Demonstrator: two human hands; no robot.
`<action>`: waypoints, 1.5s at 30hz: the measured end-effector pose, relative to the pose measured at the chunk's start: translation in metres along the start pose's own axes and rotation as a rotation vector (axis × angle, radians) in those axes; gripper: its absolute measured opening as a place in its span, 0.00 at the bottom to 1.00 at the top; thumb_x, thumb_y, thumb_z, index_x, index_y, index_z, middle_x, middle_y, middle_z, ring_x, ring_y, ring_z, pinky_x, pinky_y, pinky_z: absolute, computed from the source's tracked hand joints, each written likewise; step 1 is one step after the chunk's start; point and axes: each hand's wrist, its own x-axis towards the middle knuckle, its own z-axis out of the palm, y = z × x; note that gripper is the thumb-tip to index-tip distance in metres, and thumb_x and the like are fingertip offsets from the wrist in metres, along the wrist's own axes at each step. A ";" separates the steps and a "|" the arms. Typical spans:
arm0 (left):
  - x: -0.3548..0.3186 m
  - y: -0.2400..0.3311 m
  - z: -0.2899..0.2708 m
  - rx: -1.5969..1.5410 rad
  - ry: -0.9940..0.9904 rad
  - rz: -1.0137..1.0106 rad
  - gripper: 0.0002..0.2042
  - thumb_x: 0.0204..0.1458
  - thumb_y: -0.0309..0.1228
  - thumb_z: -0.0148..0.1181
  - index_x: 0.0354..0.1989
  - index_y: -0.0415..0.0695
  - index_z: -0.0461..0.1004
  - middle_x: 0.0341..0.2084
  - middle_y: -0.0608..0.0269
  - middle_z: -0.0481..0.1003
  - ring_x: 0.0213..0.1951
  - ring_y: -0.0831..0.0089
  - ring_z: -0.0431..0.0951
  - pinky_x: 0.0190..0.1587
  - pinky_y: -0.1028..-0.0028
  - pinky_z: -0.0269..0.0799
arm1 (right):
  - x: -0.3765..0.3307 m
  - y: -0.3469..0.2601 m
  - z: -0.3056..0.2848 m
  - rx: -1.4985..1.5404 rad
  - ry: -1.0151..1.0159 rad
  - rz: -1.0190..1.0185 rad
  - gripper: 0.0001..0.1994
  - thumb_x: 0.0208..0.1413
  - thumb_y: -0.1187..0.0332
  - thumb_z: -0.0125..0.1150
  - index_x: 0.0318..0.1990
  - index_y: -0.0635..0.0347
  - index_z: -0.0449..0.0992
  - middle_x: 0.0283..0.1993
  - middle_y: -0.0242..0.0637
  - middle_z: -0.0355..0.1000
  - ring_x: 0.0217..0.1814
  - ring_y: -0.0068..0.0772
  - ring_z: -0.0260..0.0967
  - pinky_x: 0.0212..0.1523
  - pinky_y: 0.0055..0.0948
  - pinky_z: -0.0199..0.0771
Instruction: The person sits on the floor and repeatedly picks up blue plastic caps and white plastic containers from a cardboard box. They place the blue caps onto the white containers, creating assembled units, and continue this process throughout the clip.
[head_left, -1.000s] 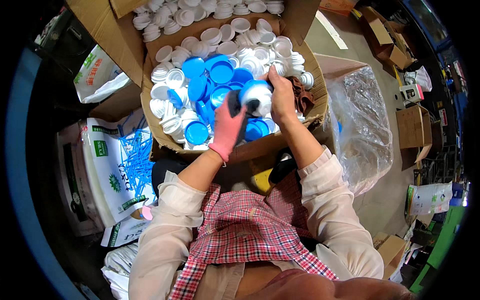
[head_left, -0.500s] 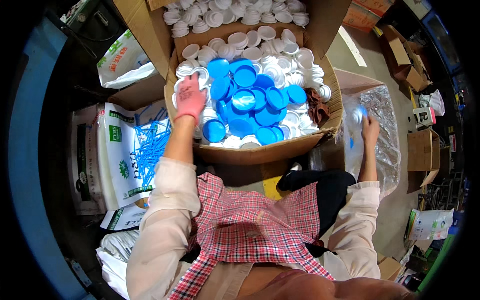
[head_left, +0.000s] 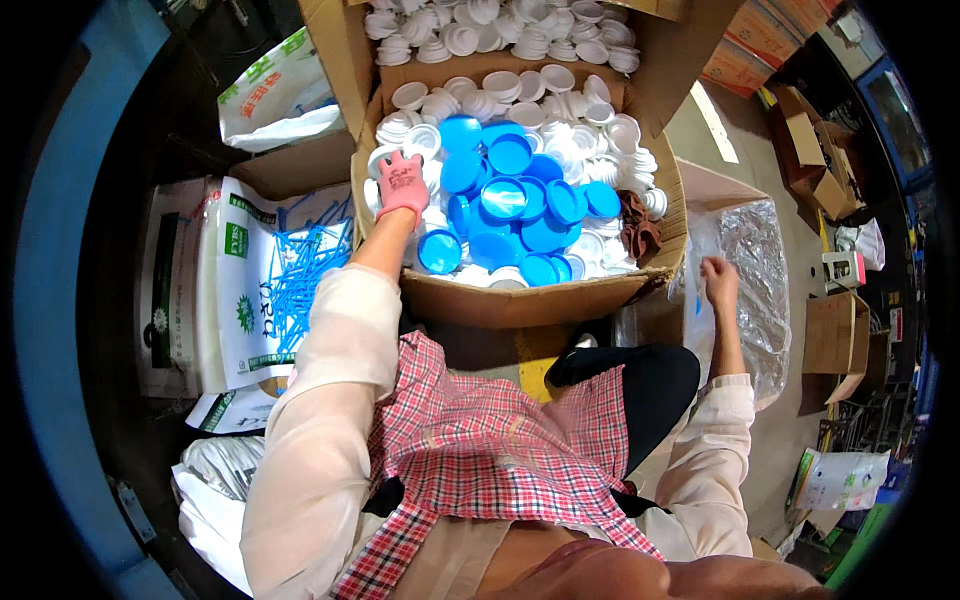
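Observation:
My left hand (head_left: pixel 403 186), in a pink glove, rests at the left side of an open cardboard box (head_left: pixel 520 308), its fingers apart against white plastic lids (head_left: pixel 424 142). Whether it grips one of them is hard to see. Blue round lids (head_left: pixel 503 198) lie in a heap over the white ones, just right of the glove. My bare right hand (head_left: pixel 719 285) is over a plastic-lined box (head_left: pixel 760 275) at the right. Its fingers are curled in, and nothing shows in them.
At the left, blue plastic sticks (head_left: pixel 310 265) lie on a printed white bag (head_left: pixel 240 300). A crumpled brown cloth (head_left: pixel 640 225) sits in the lid box's right corner. More white lids (head_left: pixel 460 38) fill a compartment behind. Cardboard boxes (head_left: pixel 836 335) stand at far right.
The blue-and-white round lid at my right hand is no longer there, and that hand has drawn slightly left and nearer. My left hand stays among the white lids. The whole view has shifted a little.

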 end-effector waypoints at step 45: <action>-0.051 0.079 -0.090 -2.682 -1.165 0.045 0.34 0.61 0.53 0.45 0.67 0.41 0.52 0.62 0.47 0.63 0.61 0.49 0.65 0.60 0.50 0.64 | -0.078 -0.302 0.035 0.283 -0.202 -1.026 0.33 0.36 0.78 0.67 0.57 0.51 0.70 0.66 0.43 0.57 0.63 0.50 0.59 0.60 0.43 0.64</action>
